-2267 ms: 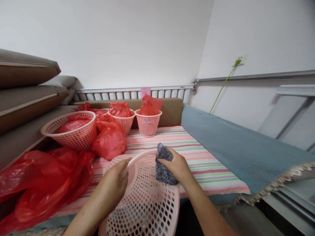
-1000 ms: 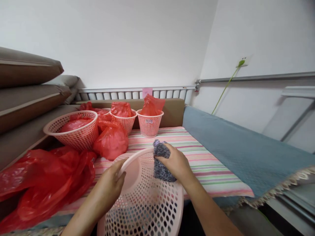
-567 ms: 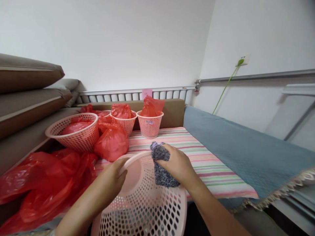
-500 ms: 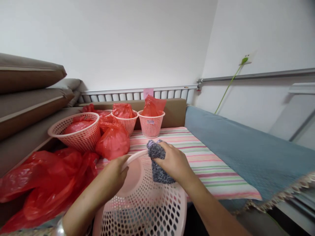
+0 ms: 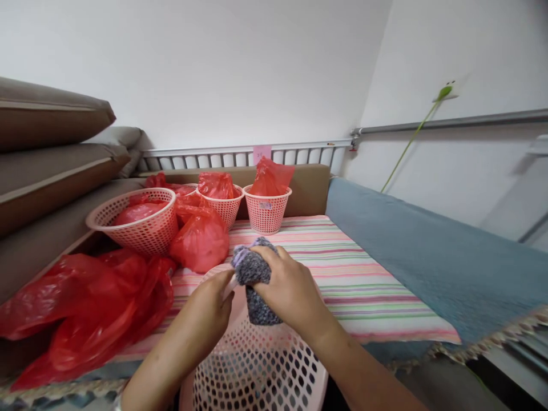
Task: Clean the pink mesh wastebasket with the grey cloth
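A pink perforated plastic basket [image 5: 295, 365] is tilted close in front of me, its inside partly hidden by my arms. My left hand [image 5: 209, 308] is closed on the basket's rim. With my right hand [image 5: 286, 288] I grip a grey fuzzy cloth [image 5: 261, 311] with a lilac edge, folded over the same rim just beside my left fingers. Part of the cloth hangs down inside the basket.
Several pink baskets with red plastic bags, such as one basket [image 5: 268, 211], stand at the back. Loose red bags [image 5: 94, 302] lie at left by stacked cushions [image 5: 55, 165]. A striped cloth [image 5: 363, 285] covers the surface; a blue-covered backrest [image 5: 428, 245] runs along the right.
My right hand and the grey cloth have slid left along the rim, close to my left hand. The basket has turned slightly, and the view has shifted a little.
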`<move>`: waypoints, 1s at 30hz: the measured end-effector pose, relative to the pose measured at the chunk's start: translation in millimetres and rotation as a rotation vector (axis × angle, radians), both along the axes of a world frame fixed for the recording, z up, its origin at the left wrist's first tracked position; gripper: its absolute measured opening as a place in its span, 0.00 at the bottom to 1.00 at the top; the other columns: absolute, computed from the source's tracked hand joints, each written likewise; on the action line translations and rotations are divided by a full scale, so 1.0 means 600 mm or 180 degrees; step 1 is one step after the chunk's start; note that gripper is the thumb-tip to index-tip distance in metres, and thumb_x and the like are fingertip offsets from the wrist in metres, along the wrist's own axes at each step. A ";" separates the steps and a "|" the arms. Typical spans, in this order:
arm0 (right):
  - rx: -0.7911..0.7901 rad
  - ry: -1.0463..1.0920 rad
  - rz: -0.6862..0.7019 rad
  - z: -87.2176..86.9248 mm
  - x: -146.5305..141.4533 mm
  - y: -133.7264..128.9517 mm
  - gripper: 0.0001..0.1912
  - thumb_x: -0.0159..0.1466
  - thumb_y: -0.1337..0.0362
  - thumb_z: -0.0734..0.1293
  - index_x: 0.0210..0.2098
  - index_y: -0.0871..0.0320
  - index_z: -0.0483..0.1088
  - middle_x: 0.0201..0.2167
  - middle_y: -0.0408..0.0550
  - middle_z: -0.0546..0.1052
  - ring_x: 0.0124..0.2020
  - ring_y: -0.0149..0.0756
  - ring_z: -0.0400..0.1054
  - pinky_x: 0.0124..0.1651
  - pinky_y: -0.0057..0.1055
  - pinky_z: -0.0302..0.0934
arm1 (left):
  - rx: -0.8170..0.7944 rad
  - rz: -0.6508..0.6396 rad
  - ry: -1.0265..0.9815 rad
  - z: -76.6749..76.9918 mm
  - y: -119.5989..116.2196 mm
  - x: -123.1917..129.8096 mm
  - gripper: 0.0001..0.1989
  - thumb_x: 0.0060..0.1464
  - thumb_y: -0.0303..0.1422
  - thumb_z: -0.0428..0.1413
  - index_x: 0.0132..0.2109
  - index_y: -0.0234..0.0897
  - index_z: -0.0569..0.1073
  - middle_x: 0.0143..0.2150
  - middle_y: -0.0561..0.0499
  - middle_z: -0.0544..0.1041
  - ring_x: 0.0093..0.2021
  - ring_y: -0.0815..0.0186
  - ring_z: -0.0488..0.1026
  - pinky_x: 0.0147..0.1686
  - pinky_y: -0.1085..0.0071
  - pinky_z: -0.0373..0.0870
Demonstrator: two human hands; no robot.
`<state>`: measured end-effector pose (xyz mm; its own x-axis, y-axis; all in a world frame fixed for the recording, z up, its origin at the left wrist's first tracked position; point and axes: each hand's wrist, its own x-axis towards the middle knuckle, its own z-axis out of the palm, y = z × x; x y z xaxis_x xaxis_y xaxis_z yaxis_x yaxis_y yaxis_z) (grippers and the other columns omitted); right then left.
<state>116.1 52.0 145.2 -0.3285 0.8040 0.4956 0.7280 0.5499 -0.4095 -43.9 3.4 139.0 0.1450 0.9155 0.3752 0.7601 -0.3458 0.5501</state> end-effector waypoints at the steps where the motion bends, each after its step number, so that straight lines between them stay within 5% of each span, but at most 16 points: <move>1: -0.0073 0.0110 -0.0141 -0.008 0.010 0.010 0.24 0.53 0.60 0.66 0.50 0.44 0.62 0.44 0.43 0.69 0.40 0.37 0.67 0.39 0.30 0.56 | -0.0034 0.0030 -0.0034 -0.004 -0.003 -0.003 0.21 0.51 0.22 0.45 0.52 0.35 0.68 0.51 0.44 0.74 0.52 0.60 0.70 0.54 0.61 0.63; 7: -0.0920 0.0450 -0.0802 -0.086 0.088 0.063 0.20 0.52 0.52 0.67 0.43 0.52 0.67 0.36 0.45 0.75 0.37 0.38 0.68 0.35 0.29 0.57 | -0.0162 0.0320 -0.0260 -0.031 -0.018 -0.023 0.20 0.54 0.27 0.45 0.54 0.34 0.66 0.53 0.42 0.72 0.55 0.59 0.67 0.56 0.58 0.61; 11: -0.0934 0.0615 -0.1014 -0.113 0.109 0.061 0.19 0.53 0.52 0.65 0.42 0.52 0.67 0.35 0.45 0.75 0.37 0.38 0.69 0.35 0.28 0.56 | -0.0138 0.0300 -0.0201 -0.032 -0.029 -0.018 0.20 0.54 0.28 0.45 0.54 0.35 0.65 0.55 0.43 0.71 0.57 0.59 0.65 0.58 0.58 0.58; 18: -0.0533 0.0564 -0.1036 -0.058 0.102 0.045 0.20 0.53 0.53 0.65 0.44 0.50 0.66 0.39 0.45 0.74 0.38 0.39 0.68 0.35 0.29 0.56 | -0.0133 0.0432 0.0028 -0.003 -0.029 -0.015 0.18 0.54 0.29 0.47 0.52 0.37 0.67 0.51 0.44 0.74 0.52 0.58 0.70 0.52 0.62 0.65; 25: -0.0191 0.0140 -0.1101 -0.044 0.075 0.039 0.23 0.55 0.55 0.65 0.50 0.50 0.62 0.42 0.48 0.71 0.40 0.41 0.67 0.38 0.32 0.56 | -0.0255 0.0272 0.0320 0.008 0.013 0.011 0.18 0.50 0.22 0.46 0.47 0.37 0.71 0.41 0.44 0.79 0.42 0.58 0.75 0.42 0.65 0.69; 30: 0.0239 -0.0261 -0.0383 -0.008 0.024 -0.010 0.28 0.53 0.64 0.66 0.53 0.44 0.59 0.43 0.46 0.67 0.36 0.38 0.66 0.37 0.31 0.56 | -0.0052 0.0126 0.0252 -0.004 0.013 0.031 0.21 0.48 0.19 0.46 0.50 0.32 0.69 0.47 0.40 0.76 0.47 0.58 0.73 0.45 0.64 0.67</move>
<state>130.3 46.2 140.3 -0.2739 0.8017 0.5312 0.8198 0.4835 -0.3070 -25.4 11.5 136.4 0.1370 0.9271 0.3489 0.8143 -0.3060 0.4932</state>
